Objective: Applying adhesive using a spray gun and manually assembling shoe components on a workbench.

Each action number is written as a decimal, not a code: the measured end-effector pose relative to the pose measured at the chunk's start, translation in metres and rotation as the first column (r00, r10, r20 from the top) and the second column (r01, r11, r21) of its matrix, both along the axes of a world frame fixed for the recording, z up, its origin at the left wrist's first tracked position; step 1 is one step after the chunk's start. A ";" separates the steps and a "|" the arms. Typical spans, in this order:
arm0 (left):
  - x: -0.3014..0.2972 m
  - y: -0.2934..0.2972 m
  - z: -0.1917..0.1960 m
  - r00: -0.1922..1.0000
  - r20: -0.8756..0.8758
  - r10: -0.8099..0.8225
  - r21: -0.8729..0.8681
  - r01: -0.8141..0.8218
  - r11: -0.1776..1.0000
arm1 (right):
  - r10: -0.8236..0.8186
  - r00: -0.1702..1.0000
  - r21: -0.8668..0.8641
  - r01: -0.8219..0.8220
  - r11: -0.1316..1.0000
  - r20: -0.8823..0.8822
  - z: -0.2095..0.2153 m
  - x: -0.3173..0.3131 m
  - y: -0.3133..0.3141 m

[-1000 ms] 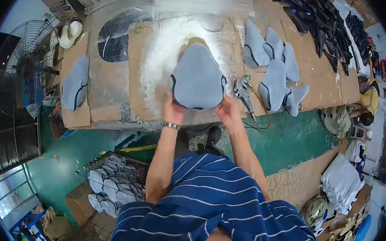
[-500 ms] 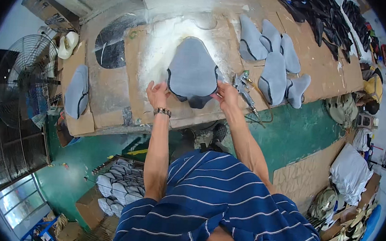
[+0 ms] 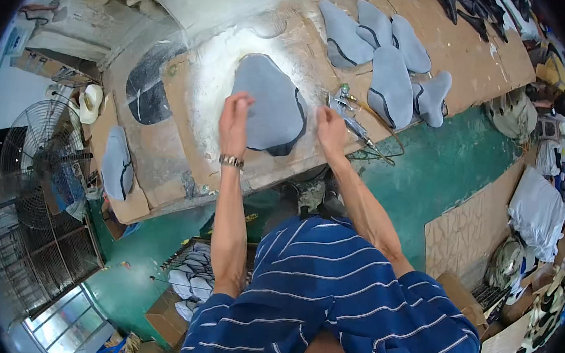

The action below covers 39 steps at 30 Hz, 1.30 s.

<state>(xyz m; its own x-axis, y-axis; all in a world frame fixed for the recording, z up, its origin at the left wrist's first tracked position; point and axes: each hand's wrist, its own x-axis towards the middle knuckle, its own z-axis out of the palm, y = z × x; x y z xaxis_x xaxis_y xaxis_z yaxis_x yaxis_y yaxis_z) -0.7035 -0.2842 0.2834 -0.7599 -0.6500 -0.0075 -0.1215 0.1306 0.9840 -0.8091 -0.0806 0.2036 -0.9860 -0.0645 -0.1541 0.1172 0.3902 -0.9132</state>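
I am looking down at a grey fabric piece (image 3: pixel 268 105) lying flat on a brown cardboard sheet (image 3: pixel 185 134) that is covering the tabletop (image 3: pixel 468 51). The piece is sitting inside a whitish powdery patch (image 3: pixel 218 63). Its long axis is running away from me, the narrower rounded end pointing to the far side and the broader, dark-trimmed end pointing toward my body.

My left hand (image 3: pixel 234 124) is hovering at the left edge of the piece, fingers loosely curled and gripping nothing that I can see; I cannot tell whether the fingertips are touching the fabric. A metal wristband (image 3: pixel 231 162) is sitting on that wrist. My right hand (image 3: pixel 332 128) is resting at the right edge, fingers bent down against or just beside the trim, holding nothing.

I am counting one piece under my hands, five similar grey pieces (image 3: pixel 387 58) overlapping to the right, and one more (image 3: pixel 117 162) far left near the cardboard's edge. A metal spray tool (image 3: pixel 348 112) is lying just beside my right hand.

The near tabletop edge is running just behind my wrists, with green floor (image 3: pixel 445 164) below. Bare cardboard is lying open left of the piece; the right side is crowded.
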 end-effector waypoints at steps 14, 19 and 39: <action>-0.089 -0.025 -0.030 0.875 0.372 -0.309 0.015 0.327 0.945 | 0.566 0.809 0.712 -0.303 0.633 -0.159 -0.077 -0.068 0.108; -0.087 -0.029 -0.038 0.851 0.441 -0.286 -0.015 0.326 0.945 | 0.590 0.788 0.695 -0.323 0.642 -0.178 -0.040 -0.065 0.120; -0.033 -0.021 -0.004 0.722 0.649 -0.241 -0.521 0.652 0.551 | 0.466 0.857 -0.094 -0.494 0.864 -0.223 0.212 0.010 0.372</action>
